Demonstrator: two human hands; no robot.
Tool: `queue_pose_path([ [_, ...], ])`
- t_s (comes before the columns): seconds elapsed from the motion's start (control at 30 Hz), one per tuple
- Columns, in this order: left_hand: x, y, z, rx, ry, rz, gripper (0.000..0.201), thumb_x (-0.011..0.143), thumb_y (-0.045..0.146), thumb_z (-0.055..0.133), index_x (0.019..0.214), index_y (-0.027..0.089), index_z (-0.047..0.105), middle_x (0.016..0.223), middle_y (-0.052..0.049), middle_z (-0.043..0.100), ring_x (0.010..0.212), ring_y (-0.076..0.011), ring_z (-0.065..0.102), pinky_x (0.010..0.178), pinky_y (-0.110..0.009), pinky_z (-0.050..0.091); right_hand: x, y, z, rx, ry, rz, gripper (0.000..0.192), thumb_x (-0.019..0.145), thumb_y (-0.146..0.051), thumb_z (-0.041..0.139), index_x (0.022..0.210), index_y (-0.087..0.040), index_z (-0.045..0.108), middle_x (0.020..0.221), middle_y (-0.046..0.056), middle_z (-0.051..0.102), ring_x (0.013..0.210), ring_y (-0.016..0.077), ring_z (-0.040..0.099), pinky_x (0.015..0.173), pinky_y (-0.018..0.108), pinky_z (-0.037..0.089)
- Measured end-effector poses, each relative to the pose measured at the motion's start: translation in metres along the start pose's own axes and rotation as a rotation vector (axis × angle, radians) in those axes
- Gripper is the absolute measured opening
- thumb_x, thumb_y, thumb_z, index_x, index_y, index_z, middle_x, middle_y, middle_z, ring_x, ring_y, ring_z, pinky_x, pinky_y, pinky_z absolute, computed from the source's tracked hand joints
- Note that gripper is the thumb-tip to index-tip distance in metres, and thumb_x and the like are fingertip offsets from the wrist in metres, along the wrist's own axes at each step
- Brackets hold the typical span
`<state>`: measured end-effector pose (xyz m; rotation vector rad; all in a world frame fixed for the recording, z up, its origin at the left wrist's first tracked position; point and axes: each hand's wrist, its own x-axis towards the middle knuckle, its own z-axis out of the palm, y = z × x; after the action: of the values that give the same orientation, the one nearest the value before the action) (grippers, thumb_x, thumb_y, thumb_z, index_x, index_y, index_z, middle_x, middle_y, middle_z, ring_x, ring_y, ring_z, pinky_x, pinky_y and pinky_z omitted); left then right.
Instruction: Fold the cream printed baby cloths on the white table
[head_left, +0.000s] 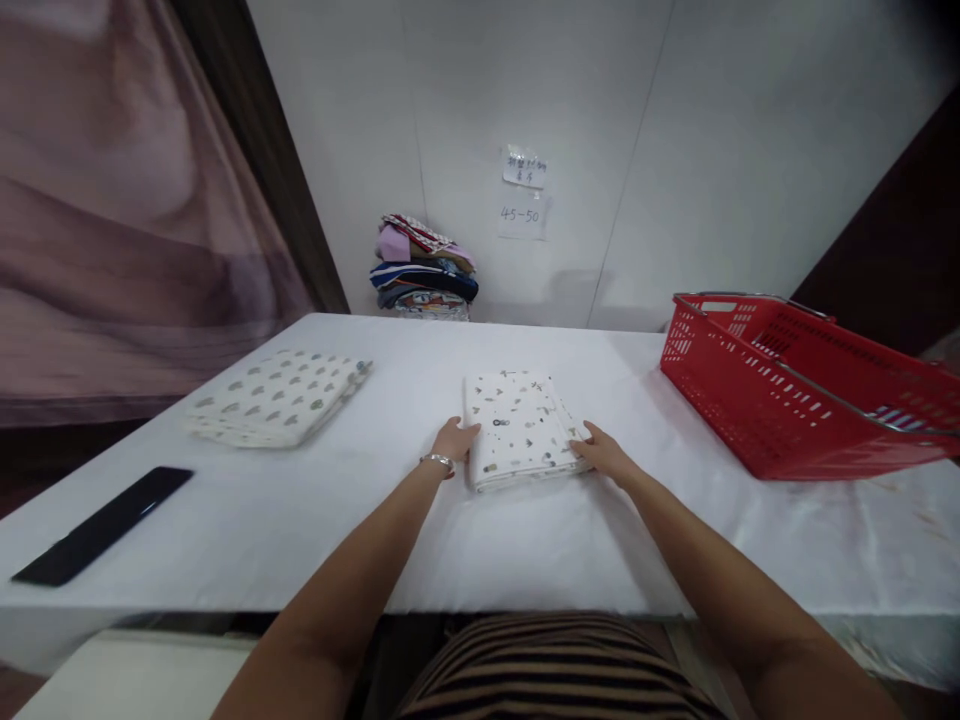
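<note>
Inspecting from largest down: white table (pixel 315 520) fills frame centre. Red basket (pixel 795 385) at right edge, one. Cloth stack (pixel 424 268) against wall, upper centre, one. Folded dotted cloth (pixel 277 398) at left, one. Folded printed cloth (pixel 519 428) at centre, one. Black flat object (pixel 101 525) at lower left, one. Left hand (pixel 454 440) and right hand (pixel 601 452), fingers loosely spread, flank printed cloth, touching side edges. Judgement: keep pressure even both sides, edges square, layers aligned.
</note>
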<state>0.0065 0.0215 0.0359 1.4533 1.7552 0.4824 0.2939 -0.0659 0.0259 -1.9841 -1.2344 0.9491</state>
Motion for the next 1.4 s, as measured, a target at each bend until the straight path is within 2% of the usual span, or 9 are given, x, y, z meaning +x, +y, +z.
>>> queue_pose_path([
  [0.13,-0.027,-0.005,0.01,-0.01,-0.089,0.005,0.071,0.072,0.049,0.063,0.131,0.015,0.04,0.122,-0.015,0.058,0.09,-0.0218,0.065,0.067,-0.027,0.05,0.002,-0.009,-0.004,-0.026,-0.064,0.069,0.078,0.078,-0.036,0.062,0.143,-0.013,0.027,0.109,0.015,0.06,0.075,0.018,0.06,0.057,0.025,0.047],
  [0.4,-0.019,0.009,-0.002,0.03,0.048,0.045,0.082,0.062,0.027,0.072,0.133,0.012,0.035,0.124,-0.017,0.057,0.108,-0.0251,0.058,0.088,-0.03,0.043,-0.015,-0.015,0.012,-0.058,-0.148,0.002,0.078,0.078,-0.04,0.06,0.144,-0.016,0.024,0.102,0.012,0.062,0.07,0.0178,0.06,0.057,0.027,0.049],
  [0.53,-0.018,-0.003,-0.01,0.05,0.045,0.012,0.081,0.062,0.032,0.073,0.132,0.012,0.038,0.127,-0.018,0.054,0.113,-0.0275,0.054,0.091,-0.032,0.042,-0.026,-0.017,0.019,-0.36,-0.02,-0.249,0.069,0.081,-0.043,0.055,0.14,-0.018,0.032,0.114,0.013,0.059,0.097,0.0257,0.059,0.08,0.036,0.048],
  [0.63,-0.028,-0.01,-0.008,0.129,0.119,0.104,0.077,0.069,0.041,0.067,0.134,0.013,0.035,0.131,-0.017,0.05,0.117,-0.0287,0.05,0.094,-0.036,0.042,-0.035,-0.023,0.026,-0.514,0.119,-0.559,0.06,0.086,-0.041,0.046,0.139,-0.014,0.034,0.138,0.015,0.042,0.127,0.029,0.038,0.101,0.043,0.034],
  [0.73,-0.041,-0.017,-0.002,0.241,0.281,0.372,0.059,0.081,0.041,0.053,0.133,0.014,0.039,0.137,-0.015,0.044,0.126,-0.0266,0.041,0.101,-0.038,0.037,-0.044,-0.026,0.038,-0.612,0.046,-0.805,0.056,0.091,-0.043,0.037,0.14,-0.015,0.033,0.146,0.012,0.032,0.136,0.0255,0.023,0.109,0.044,0.023],
  [0.8,-0.048,-0.024,0.004,0.336,0.279,0.592,0.049,0.086,0.038,0.047,0.13,0.017,0.043,0.141,-0.011,0.04,0.131,-0.0238,0.034,0.107,-0.038,0.03,-0.047,-0.023,0.048,-0.715,-0.04,-0.878,0.056,0.092,-0.043,0.036,0.141,-0.017,0.033,0.147,0.011,0.031,0.137,0.0252,0.021,0.11,0.047,0.02],
  [0.97,-0.051,-0.046,0.012,0.502,0.085,0.712,0.041,0.093,0.04,0.032,0.129,0.026,0.045,0.145,-0.004,0.037,0.137,-0.0213,0.025,0.108,-0.047,0.026,-0.046,-0.007,0.06,-0.887,-0.081,-0.945,0.054,0.091,-0.039,0.039,0.14,-0.017,0.034,0.146,0.011,0.033,0.136,0.0261,0.026,0.11,0.048,0.018],
  [1.2,-0.049,-0.053,0.009,0.514,0.074,0.712,0.045,0.093,0.043,0.03,0.133,0.026,0.042,0.147,-0.004,0.033,0.138,-0.0213,0.022,0.109,-0.049,0.023,-0.05,0.002,0.056,-0.86,0.004,-0.976,0.053,0.09,-0.035,0.044,0.14,-0.018,0.037,0.145,0.01,0.035,0.134,0.0257,0.028,0.11,0.049,0.017],
  [1.4,-0.046,-0.054,0.008,0.307,0.12,0.701,0.041,0.09,0.04,0.038,0.122,0.021,0.054,0.142,-0.006,0.041,0.135,-0.0202,0.03,0.11,-0.039,0.027,-0.045,0.003,0.049,-0.639,-0.033,-0.905,0.053,0.09,-0.04,0.043,0.139,-0.022,0.037,0.145,0.008,0.035,0.135,0.0237,0.027,0.11,0.048,0.022],
])
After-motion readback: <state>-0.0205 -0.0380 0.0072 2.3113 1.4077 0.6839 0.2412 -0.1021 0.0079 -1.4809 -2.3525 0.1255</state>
